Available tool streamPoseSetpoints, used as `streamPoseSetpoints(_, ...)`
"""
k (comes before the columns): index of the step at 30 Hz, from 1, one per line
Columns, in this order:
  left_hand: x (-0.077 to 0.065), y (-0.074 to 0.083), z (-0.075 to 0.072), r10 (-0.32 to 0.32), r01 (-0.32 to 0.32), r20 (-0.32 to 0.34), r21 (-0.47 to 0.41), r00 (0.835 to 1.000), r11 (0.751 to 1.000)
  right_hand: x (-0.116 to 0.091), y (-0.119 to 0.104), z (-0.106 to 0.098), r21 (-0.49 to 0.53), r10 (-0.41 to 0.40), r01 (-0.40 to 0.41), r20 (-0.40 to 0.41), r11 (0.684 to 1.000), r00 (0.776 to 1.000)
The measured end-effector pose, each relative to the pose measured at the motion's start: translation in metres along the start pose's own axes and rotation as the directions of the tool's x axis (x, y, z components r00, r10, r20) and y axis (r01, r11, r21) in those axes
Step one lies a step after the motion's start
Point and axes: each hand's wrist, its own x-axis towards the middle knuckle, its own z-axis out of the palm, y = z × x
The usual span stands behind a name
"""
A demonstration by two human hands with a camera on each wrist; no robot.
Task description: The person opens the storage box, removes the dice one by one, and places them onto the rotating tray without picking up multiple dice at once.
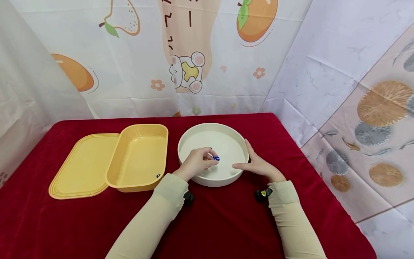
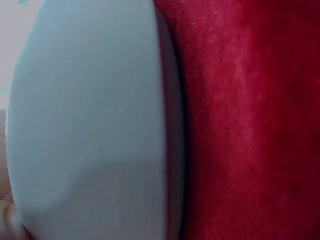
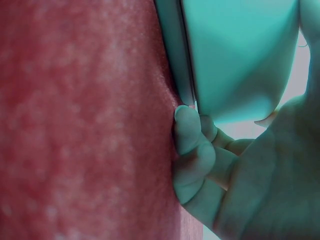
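A round white basin (image 1: 223, 176) stands on the red cloth, its outer wall (image 2: 95, 110) filling much of the left wrist view. Over its inside, my left hand (image 1: 197, 162) pinches a small glossy blue piece with white spots (image 1: 216, 158) between thumb and fingertips. At the basin's right side is my right hand (image 1: 258, 166), thumb over the rim and the other fingers outside. In the right wrist view, the curled fingers (image 3: 188, 131) of that hand lie against the basin's lower edge, close to the cloth.
Left of the basin stands a yellow rectangular box (image 1: 137, 154) with a small dark piece (image 1: 158, 176) in its near right corner. A yellow lid (image 1: 82, 165) lies flat beyond it, partly under the box. Printed curtains (image 1: 136, 72) hang behind the red-covered table (image 1: 223, 223).
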Motion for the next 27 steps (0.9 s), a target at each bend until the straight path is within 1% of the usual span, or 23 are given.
streamPoseSetpoints(7,-0.0001,0.0009,0.0037,0.009,-0.008,-0.01,0.08,1.0,0.997,-0.0005,0.0015,0.0003,0.001,0.003,-0.003,-0.002,1.0,1.0)
streamPoseSetpoints(15,-0.0021,0.0024,0.0035,0.011,-0.011,0.003,0.127,1.0,0.992,-0.0002,0.0007,0.0011,0.001,-0.009,0.009,-0.002,1.0,1.0)
streamPoseSetpoints(20,-0.0031,0.003,0.0034,0.008,-0.01,0.017,0.125,1.0,0.992,0.0002,0.0014,0.001,-0.001,0.003,-0.003,0.001,1.0,1.0)
streamPoseSetpoints(27,-0.0026,0.0029,0.0038,-0.001,0.0,0.01,0.104,1.0,0.995,0.0005,0.0022,0.0003,0.005,-0.009,0.009,-0.001,1.0,1.0)
